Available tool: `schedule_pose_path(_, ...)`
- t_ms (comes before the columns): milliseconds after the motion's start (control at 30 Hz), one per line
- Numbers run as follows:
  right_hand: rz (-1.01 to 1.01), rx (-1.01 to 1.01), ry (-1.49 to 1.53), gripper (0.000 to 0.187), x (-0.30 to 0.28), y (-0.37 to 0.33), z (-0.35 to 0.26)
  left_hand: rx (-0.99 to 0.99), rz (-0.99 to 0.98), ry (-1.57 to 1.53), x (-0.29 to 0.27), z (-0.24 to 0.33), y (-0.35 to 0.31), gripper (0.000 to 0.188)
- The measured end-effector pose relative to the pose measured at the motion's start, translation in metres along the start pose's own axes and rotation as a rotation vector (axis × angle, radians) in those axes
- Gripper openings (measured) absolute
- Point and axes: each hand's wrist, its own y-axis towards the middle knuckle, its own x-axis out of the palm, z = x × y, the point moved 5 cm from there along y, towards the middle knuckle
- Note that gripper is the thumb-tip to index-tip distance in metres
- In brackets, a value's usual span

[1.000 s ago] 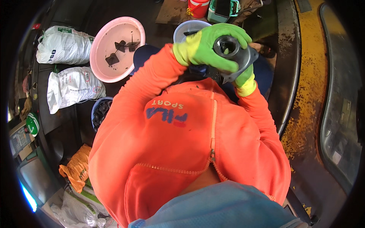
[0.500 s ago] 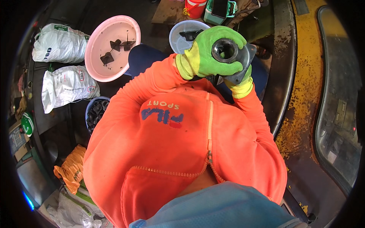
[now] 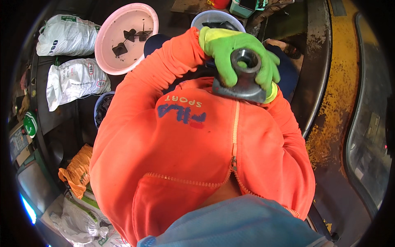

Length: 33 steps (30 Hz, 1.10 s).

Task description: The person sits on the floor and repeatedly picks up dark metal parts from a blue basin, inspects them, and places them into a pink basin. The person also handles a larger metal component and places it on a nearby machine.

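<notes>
My left hand (image 3: 242,43) is curled snugly around the black cover's (image 3: 240,89) neck, its round mouth facing up, its wide base nearer my jacket (image 3: 197,152); my right hand (image 3: 270,90) is mostly hidden, grip unclear.

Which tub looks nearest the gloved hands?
The pale-blue tub, top centre, partly hidden by the left hand; the pink tub and the blue tub below it are farther left.

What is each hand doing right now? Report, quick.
Left hand: closed, holding a black flanged part.
Right hand: mostly hidden behind that part; cannot tell whether it grips.
</notes>
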Motion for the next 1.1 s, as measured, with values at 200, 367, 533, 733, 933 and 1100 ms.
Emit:
schedule_pose_path(200, 0.289, -0.391, -0.659, 0.026, -0.042, 0.035, -0.012, -0.275, 0.620, 0.775, -0.036, 0.021, -0.015, 0.077)
schedule_pose_path(367, 0.489, -0.183, -0.424, 0.041, -0.035, 0.018, 0.026, -0.054, 1.125, 0.573, -0.005, -0.012, -0.020, 0.050)
schedule_pose_path(533, 0.477, -0.088, -0.050, 0.040, -0.031, 0.013, 0.040, -0.076, 1.070, 0.691, 0.000, -0.007, -0.019, 0.045)
schedule_pose_path(733, 0.113, -0.139, -0.373, 0.044, -0.034, 0.016, 0.005, 0.042, 0.809, 0.661, -0.003, 0.019, -0.007, 0.042)
schedule_pose_path(933, -0.013, -0.367, -0.431, 0.050, -0.033, -0.005, 0.006, 0.055, 0.461, 0.567, -0.003, 0.019, -0.003, 0.037)
schedule_pose_path(1100, -0.072, -0.268, -0.171, 0.052, -0.024, -0.022, 0.030, 0.081, 0.147, 0.287, 0.005, 0.010, 0.006, 0.042)
